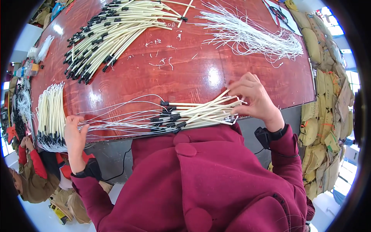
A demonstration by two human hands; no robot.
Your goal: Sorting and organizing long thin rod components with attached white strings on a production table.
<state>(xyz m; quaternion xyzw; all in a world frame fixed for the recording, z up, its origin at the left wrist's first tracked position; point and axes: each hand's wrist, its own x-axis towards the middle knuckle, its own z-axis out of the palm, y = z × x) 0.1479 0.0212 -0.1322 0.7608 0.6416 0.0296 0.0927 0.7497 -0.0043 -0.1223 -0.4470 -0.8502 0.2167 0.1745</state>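
A loose bundle of thin cream sticks (208, 110) with black end pieces and long white cords (127, 123) lies along the table's near edge, in front of me. My right hand (253, 98) curls round the sticks' right ends, thumb on the near side and fingers on the far side. Over at the left, my left hand (75, 135) is beside the cords' far-left ends, its thumb and fingers apart. Whether any cord is pinched there is hard to see. Just left of that hand stands a neat stack of similar cream sticks (52, 108), black ends toward me.
A big pile of cream sticks (112, 33) covers the back left of the red table (185, 73). White cords (251, 36) lie back right, near scissors (278, 15). Stacked sacks (320, 104) line the right side. Another person's hands (27, 143) are at far left.
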